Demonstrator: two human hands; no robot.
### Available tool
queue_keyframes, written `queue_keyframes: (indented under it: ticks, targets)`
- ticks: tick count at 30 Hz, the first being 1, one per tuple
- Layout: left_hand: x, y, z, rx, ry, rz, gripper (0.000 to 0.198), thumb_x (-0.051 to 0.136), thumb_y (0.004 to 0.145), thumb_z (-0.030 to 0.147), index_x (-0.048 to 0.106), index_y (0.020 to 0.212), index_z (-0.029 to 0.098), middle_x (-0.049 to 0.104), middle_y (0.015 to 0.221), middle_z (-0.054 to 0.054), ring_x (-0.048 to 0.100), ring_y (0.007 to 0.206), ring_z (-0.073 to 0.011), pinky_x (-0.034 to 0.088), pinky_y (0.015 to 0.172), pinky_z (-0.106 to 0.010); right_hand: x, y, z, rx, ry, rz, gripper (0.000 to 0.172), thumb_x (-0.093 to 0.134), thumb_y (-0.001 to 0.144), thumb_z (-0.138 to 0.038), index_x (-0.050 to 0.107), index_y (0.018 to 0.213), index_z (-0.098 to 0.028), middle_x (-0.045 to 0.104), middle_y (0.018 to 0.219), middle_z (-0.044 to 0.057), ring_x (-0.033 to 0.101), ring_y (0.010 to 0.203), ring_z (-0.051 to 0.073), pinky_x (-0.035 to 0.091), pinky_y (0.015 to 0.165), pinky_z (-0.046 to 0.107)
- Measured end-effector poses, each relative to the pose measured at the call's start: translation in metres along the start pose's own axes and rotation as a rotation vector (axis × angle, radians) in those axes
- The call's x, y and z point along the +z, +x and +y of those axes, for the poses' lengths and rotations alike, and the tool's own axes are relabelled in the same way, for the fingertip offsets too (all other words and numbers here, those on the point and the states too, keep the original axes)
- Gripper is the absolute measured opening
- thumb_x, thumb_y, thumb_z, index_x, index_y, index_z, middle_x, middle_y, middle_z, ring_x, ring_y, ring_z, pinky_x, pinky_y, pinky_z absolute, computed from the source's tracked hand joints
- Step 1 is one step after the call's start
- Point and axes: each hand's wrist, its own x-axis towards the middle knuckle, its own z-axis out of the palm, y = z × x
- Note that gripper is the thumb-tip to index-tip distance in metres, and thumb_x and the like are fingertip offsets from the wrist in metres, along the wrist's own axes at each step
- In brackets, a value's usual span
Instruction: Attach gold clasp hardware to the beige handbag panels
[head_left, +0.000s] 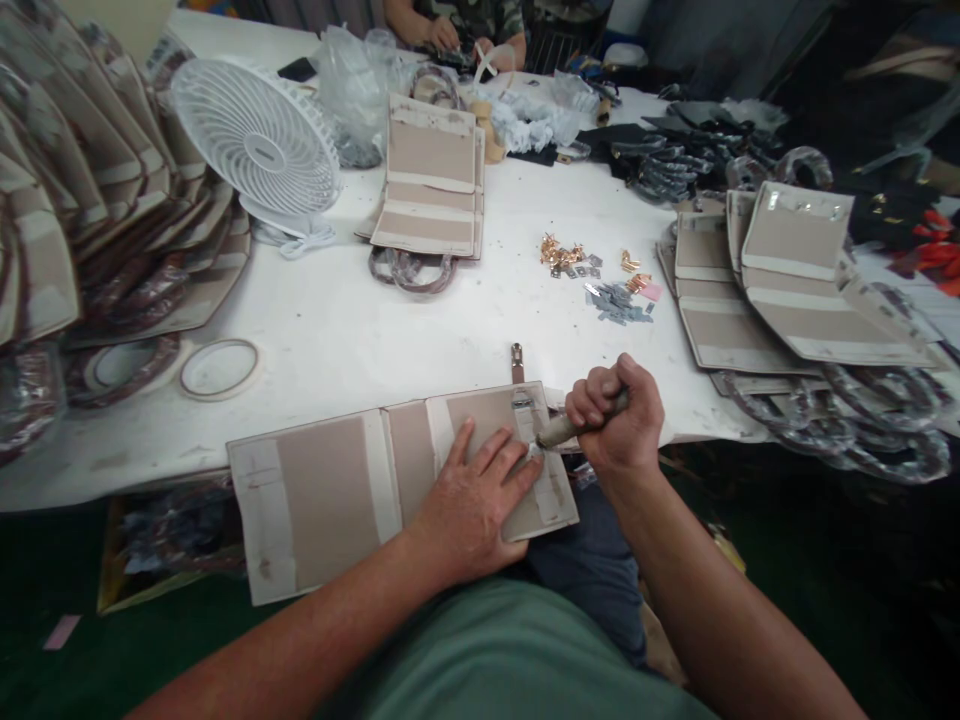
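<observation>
A flat beige bag panel (330, 490) with pale strips lies at the near edge of the white table (360, 330), partly overhanging it. My left hand (469, 500) lies flat on the panel's right part, fingers spread, pressing it down. My right hand (619, 420) is closed in a fist round a short tool handle (574, 428); the tool's tip meets the panel by a small metal fitting (523, 402) near my left fingertips. A strap tab with a clasp (517, 360) sticks out beyond the panel's far edge.
A white desk fan (255, 140) stands at back left beside stacked panels (90, 200). Tape rolls (219, 368) lie at left. Gold and grey metal fittings (592, 275) sit mid-table. More panels (787, 290) pile up at right, another stack (431, 180) at centre. Another person's hands (450, 35) work at the far side.
</observation>
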Motion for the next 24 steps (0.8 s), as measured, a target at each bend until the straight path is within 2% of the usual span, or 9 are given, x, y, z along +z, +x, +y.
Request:
queue_keyframes:
  ticks: [5, 9, 11, 14, 16, 21, 24]
  targets:
    - [-0.002, 0.0, -0.001, 0.003, 0.0, -0.015, 0.079, 0.07, 0.084, 0.055, 0.05, 0.152, 0.019, 0.054, 0.153, -0.013, 0.034, 0.151, -0.0355, -0.006, 0.131, -0.062, 0.01, -0.011, 0.01, -0.041, -0.193, -0.031, 0.045, 0.064, 0.089, -0.05, 0.042, 0.061, -0.024, 0.029, 0.05, -0.009, 0.027, 0.038, 0.009, 0.028, 0.04, 0.026]
    - [-0.004, -0.001, 0.0, -0.009, -0.003, -0.034, 0.085, 0.073, 0.081, 0.058, 0.048, 0.153, 0.021, 0.051, 0.156, -0.013, 0.032, 0.153, -0.0344, -0.005, 0.13, -0.061, 0.028, -0.02, 0.006, -0.065, -0.557, -0.285, 0.049, 0.066, 0.094, -0.052, 0.049, 0.058, -0.022, 0.045, 0.053, -0.003, 0.041, 0.047, 0.012, 0.034, 0.047, 0.028]
    - [-0.004, -0.001, 0.001, -0.018, -0.006, -0.038, 0.086, 0.075, 0.08, 0.057, 0.048, 0.153, 0.022, 0.051, 0.156, -0.013, 0.032, 0.153, -0.034, -0.005, 0.131, -0.06, 0.035, -0.021, -0.003, -0.075, -0.63, -0.341, 0.051, 0.065, 0.096, -0.051, 0.05, 0.057, -0.022, 0.047, 0.051, -0.003, 0.041, 0.047, 0.012, 0.034, 0.048, 0.028]
    - [-0.003, -0.002, 0.002, -0.014, -0.006, -0.025, 0.085, 0.076, 0.079, 0.055, 0.048, 0.153, 0.022, 0.052, 0.153, -0.012, 0.033, 0.152, -0.0344, -0.005, 0.131, -0.06, 0.038, -0.021, -0.015, -0.166, -0.559, -0.29, 0.05, 0.063, 0.097, -0.051, 0.051, 0.058, -0.023, 0.044, 0.05, -0.003, 0.04, 0.045, 0.012, 0.032, 0.046, 0.029]
    - [-0.003, -0.003, 0.002, -0.014, 0.002, -0.017, 0.085, 0.076, 0.079, 0.054, 0.049, 0.152, 0.022, 0.052, 0.151, -0.014, 0.033, 0.151, -0.035, -0.004, 0.131, -0.06, 0.035, -0.023, -0.014, -0.197, -0.544, -0.274, 0.05, 0.063, 0.096, -0.051, 0.05, 0.057, -0.024, 0.044, 0.051, -0.003, 0.041, 0.045, 0.013, 0.033, 0.046, 0.029]
    - [-0.005, -0.003, 0.003, -0.016, 0.009, -0.031, 0.084, 0.074, 0.08, 0.056, 0.048, 0.152, 0.02, 0.053, 0.148, -0.016, 0.036, 0.149, -0.0348, -0.001, 0.131, -0.061, 0.025, -0.029, 0.005, -0.111, -0.656, -0.27, 0.052, 0.061, 0.095, -0.055, 0.046, 0.056, -0.024, 0.042, 0.049, -0.003, 0.039, 0.045, 0.012, 0.033, 0.045, 0.029]
    - [-0.006, -0.003, 0.003, -0.014, 0.023, -0.037, 0.084, 0.075, 0.08, 0.056, 0.049, 0.151, 0.021, 0.053, 0.149, -0.015, 0.035, 0.15, -0.0354, 0.0, 0.131, -0.061, 0.027, -0.03, 0.003, -0.135, -0.646, -0.31, 0.052, 0.06, 0.096, -0.055, 0.047, 0.057, -0.023, 0.043, 0.049, -0.003, 0.039, 0.045, 0.013, 0.033, 0.046, 0.029]
